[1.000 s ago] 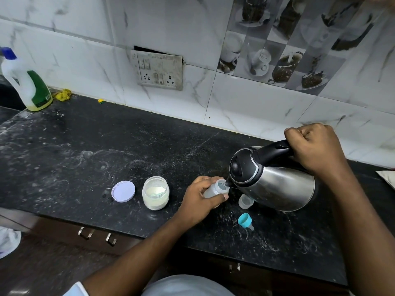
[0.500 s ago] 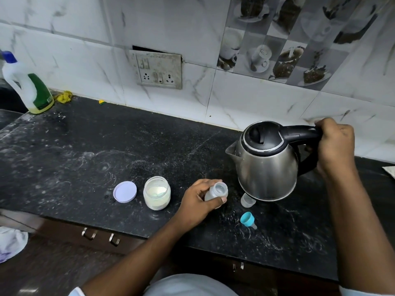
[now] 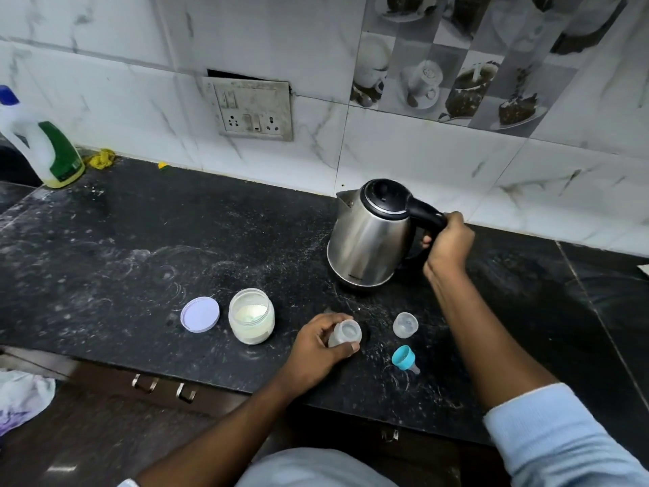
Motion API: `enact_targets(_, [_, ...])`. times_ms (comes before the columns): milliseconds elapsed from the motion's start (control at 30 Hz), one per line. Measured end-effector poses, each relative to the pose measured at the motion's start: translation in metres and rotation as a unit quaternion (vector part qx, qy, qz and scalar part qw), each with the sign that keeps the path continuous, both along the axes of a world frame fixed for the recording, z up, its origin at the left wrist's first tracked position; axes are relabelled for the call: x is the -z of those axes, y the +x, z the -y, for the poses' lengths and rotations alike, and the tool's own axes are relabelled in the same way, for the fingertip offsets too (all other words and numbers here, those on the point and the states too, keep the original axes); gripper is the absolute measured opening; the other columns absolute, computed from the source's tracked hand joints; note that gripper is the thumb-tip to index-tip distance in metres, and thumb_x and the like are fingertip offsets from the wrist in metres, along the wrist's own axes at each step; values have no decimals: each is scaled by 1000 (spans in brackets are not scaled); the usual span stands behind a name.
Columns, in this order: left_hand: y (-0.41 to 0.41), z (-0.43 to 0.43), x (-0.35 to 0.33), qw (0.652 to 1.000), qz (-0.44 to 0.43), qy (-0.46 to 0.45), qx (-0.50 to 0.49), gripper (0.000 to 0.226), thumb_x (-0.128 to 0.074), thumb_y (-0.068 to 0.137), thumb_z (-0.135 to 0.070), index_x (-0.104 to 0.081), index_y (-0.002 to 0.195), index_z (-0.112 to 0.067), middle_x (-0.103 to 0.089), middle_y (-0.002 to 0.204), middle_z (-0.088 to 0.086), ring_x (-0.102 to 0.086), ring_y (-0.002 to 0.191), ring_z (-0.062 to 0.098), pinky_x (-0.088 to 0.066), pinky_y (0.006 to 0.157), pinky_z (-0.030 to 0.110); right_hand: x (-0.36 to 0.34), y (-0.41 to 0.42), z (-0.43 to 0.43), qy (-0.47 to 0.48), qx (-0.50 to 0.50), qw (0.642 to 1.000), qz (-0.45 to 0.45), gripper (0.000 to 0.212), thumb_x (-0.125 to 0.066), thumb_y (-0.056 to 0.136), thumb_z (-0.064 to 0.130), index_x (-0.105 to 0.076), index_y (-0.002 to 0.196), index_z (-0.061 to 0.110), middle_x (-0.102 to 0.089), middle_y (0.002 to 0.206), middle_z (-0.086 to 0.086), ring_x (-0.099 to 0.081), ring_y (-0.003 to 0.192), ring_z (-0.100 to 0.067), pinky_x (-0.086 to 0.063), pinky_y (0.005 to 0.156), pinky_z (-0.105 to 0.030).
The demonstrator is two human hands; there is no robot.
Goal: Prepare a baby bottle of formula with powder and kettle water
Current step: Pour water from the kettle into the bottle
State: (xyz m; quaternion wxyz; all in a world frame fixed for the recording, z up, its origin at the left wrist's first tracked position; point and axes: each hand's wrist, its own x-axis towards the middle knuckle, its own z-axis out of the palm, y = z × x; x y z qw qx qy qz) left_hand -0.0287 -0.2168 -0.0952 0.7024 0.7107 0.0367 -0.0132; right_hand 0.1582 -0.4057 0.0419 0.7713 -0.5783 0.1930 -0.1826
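Steel kettle [image 3: 368,237], upright near the back edge of the surface [image 3: 140,240], with the right hand [image 3: 447,242] clenched round its black handle. One second earlier the kettle was tipped, spout over the bottle; half a second earlier it was lifted level; now its base appears to meet the surface, though contact cannot be confirmed. The pour is therefore judged finished, and water is presumably in the bottle, although its level cannot be read here.

The left hand [image 3: 321,349] grasps the bottle [image 3: 346,333] near the front edge, fingers wrapped about its body and thumb along its near side. The bottle is open-mouthed and leans a little toward the person.

Just right of the bottle lies a clear cap [image 3: 405,324]; nearer the front edge, a blue collar with teat [image 3: 404,358] lies on its side. Both are apart from the bottle, so closing remains to be done.

Left of the left hand stands an open powder jar [image 3: 251,316], with its lilac lid [image 3: 200,314] lying flat beside it. Whether powder has already gone into the bottle cannot be told.

At the far left corner stands a detergent bottle [image 3: 42,145]; a socket plate [image 3: 253,112] is set in the tiled wall behind.
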Motion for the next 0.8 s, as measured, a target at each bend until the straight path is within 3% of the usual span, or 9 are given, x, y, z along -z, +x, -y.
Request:
enact_targets(200, [-2, 3, 6, 1000, -13, 7, 4, 48, -93, 68, -41, -78, 113, -43, -76, 120, -4, -74, 113, 14, -57, 104, 33, 46, 18, -16, 15, -9, 999, -28, 31, -51, 95, 11, -55, 65, 13, -43, 48, 3, -37, 31, -12, -27, 35, -18])
enact_targets(500, [-4, 6, 19, 999, -38, 1, -21, 49, -94, 73, -24, -78, 119, -26, -74, 127, 5, -74, 117, 18, -56, 110, 45, 64, 32, -28, -14, -27, 997, -67, 31, -52, 94, 11, -58, 64, 12, -43, 54, -2, -39, 38, -18, -30, 35, -21])
enact_targets(667, [-2, 7, 20, 999, -45, -6, -21, 54, -93, 71, -32, -75, 121, -26, -74, 130, 7, -74, 118, 18, -57, 109, 40, 68, 38, -31, -13, -45, 996, -81, 29, -51, 97, 12, -58, 69, 12, -43, 59, -5, -39, 38, -16, -28, 36, -22])
enact_targets(800, [-2, 4, 27, 999, -51, -8, -1, 55, -95, 78, -19, -72, 128, -27, -73, 135, 2, -71, 124, 16, -54, 111, 37, 71, 37, -29, -19, -59, 995, -82, 30, -52, 97, 12, -57, 67, 11, -44, 58, -4, -40, 36, -15, -27, 38, -24])
